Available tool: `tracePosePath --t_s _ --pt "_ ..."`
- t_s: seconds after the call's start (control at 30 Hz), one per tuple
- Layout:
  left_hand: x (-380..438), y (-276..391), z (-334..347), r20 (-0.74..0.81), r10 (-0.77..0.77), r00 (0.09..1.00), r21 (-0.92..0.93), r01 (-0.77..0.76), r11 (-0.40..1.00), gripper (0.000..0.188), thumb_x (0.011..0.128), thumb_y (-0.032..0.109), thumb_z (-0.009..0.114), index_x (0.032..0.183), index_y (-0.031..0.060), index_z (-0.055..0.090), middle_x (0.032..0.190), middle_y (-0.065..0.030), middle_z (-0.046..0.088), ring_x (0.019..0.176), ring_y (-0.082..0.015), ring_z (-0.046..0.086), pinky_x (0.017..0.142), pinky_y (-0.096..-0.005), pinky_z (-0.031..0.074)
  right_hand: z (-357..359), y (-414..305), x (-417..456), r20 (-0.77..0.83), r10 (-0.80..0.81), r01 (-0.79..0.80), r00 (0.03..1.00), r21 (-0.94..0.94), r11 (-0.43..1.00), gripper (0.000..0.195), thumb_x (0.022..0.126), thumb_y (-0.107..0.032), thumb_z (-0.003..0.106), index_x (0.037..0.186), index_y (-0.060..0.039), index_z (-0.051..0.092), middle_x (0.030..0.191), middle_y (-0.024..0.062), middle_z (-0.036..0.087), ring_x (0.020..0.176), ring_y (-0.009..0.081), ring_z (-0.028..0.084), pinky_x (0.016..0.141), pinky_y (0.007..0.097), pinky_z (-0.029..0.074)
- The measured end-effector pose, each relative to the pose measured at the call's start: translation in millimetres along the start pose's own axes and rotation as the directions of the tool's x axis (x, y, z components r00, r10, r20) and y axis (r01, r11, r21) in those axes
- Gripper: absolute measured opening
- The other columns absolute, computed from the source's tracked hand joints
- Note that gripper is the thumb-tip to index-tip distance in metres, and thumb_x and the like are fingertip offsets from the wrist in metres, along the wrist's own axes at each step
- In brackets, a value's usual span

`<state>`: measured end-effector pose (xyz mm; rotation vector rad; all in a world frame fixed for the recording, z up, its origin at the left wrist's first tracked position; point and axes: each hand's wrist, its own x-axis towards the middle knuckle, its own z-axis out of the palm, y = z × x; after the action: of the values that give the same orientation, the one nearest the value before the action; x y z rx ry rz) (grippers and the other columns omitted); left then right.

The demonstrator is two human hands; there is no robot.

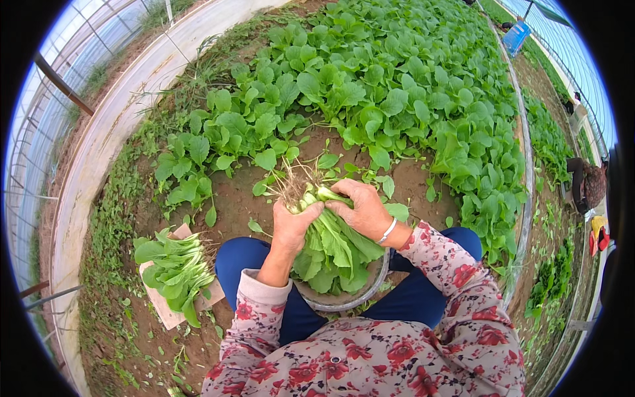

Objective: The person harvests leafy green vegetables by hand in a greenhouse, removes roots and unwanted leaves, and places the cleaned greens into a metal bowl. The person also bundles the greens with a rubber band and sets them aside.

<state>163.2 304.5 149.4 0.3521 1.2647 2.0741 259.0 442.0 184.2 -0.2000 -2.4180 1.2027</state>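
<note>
My left hand (293, 226) is closed around a bunch of leafy greens (337, 248), just below their pale stem bases. Thin, soil-covered roots (293, 186) stick out beyond that hand. My right hand (364, 211) pinches one pale stem (331, 194) at the top of the bunch between thumb and fingers. The leaves hang down over a round grey basin (369, 293) between my knees and hide much of it. On my right wrist sits a pale bangle (388, 231).
To the left, a pile of greens (173, 273) lies on a flat board (161, 305). Dense growing greens (397, 89) fill the bed ahead. A pale plank border (99, 134) curves along the left. A blue container (516, 37) and another person (588, 183) are at the right.
</note>
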Motion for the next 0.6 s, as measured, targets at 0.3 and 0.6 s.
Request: tracePosePath --t_s 0.3,0.6 --pt "-5.4 -7.9 4.8 -0.037 0.041 0.998 0.070 -0.038 0.997 0.035 0.077 -0.004 0.070 0.109 -0.0002 0.057 0.100 -0.0056 0.063 0.087 -0.0132 0.061 0.077 -0.0265 0.050 17.3 0.3 -9.2 0.026 0.024 -0.020 0.999 -0.137 0.990 0.016 0.078 -0.009 0.060 0.091 -0.0004 0.057 0.085 0.0154 0.056 0.076 0.0377 0.057 0.067 0.0453 0.046" --pt "-11.1 -2.3 -3.0 -0.106 0.059 0.993 0.007 -0.059 0.998 0.038 0.075 -0.005 0.070 0.110 0.0001 0.056 0.100 -0.0070 0.063 0.087 -0.0163 0.062 0.079 -0.0296 0.050 30.6 -5.5 -23.4 0.027 0.013 -0.014 1.000 0.040 0.999 0.020 0.085 -0.008 0.055 0.102 0.0027 0.057 0.092 0.0174 0.056 0.085 0.0371 0.056 0.074 0.0418 0.046"
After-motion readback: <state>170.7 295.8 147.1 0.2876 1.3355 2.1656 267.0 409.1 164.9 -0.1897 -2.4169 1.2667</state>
